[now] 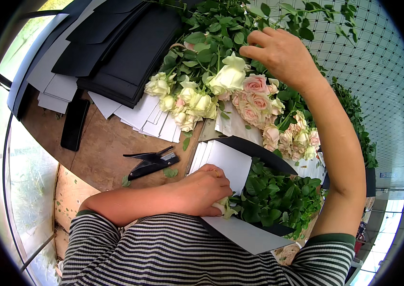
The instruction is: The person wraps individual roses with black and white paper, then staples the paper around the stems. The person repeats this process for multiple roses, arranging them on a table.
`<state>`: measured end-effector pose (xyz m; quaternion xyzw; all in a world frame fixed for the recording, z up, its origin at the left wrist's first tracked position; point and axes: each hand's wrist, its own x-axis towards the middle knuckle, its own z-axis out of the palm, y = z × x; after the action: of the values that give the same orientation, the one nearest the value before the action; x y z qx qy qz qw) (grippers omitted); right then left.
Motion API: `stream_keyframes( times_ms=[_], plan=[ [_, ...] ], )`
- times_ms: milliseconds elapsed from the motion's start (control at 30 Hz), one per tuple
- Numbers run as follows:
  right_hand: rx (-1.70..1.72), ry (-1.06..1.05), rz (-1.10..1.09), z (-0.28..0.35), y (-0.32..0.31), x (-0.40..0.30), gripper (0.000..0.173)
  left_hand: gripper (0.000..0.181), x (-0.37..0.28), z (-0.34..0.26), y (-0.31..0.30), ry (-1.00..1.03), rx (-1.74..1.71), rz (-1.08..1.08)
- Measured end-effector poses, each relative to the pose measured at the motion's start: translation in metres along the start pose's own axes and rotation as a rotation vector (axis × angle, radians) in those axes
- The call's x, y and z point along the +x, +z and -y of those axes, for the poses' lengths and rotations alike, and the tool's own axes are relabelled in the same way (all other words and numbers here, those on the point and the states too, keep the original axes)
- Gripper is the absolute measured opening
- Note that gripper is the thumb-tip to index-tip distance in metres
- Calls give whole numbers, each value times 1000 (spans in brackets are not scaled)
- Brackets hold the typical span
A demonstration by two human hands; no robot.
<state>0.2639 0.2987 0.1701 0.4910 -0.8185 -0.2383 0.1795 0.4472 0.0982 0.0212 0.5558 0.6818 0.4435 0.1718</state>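
My left hand (207, 186), with a ring on one finger, is curled around a cream rose (226, 207) by a stack of white sheets (228, 162). Right of it lies a leafy bundle of rose stems (277, 195), between a dark curved sheet (259, 150) and a grey-white sheet (248, 234) near my striped shirt. My right hand (277, 53) reaches over the heap of roses, its fingers bent among green leaves (216, 32). Just below its fingertips is a large cream rose (229, 75); whether they grip a stem is hidden. Pink roses (255, 96) lie under the wrist.
A black stapler (153, 162) rests on the brown table (105, 157), with a black phone (75, 125) farther left. Stacked black sheets (134, 46) and white sheets (148, 119) lie at the back left. More pale roses (295, 139) stand near my right forearm.
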Motion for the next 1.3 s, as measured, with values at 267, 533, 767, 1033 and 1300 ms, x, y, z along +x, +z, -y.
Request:
stream_keyframes(
  times_ms=[267,533,767,1033,1300],
  plan=[
    [421,326,-40,10,61,-29,23,46,2,-2,-3,-16,-1,-22],
    [577,497,561,81,66,-201,39,48,8,-11,-12,-50,14,25],
    [629,923,-538,24,11,-212,19,49,6,-9,-8,-47,74,14],
    [-431,1149,-750,-44,-216,-325,22,47,12,-12,-9,-37,67,34],
    [414,512,-135,92,-152,-177,21,50,-5,-13,-8,-115,89,-69]
  ],
)
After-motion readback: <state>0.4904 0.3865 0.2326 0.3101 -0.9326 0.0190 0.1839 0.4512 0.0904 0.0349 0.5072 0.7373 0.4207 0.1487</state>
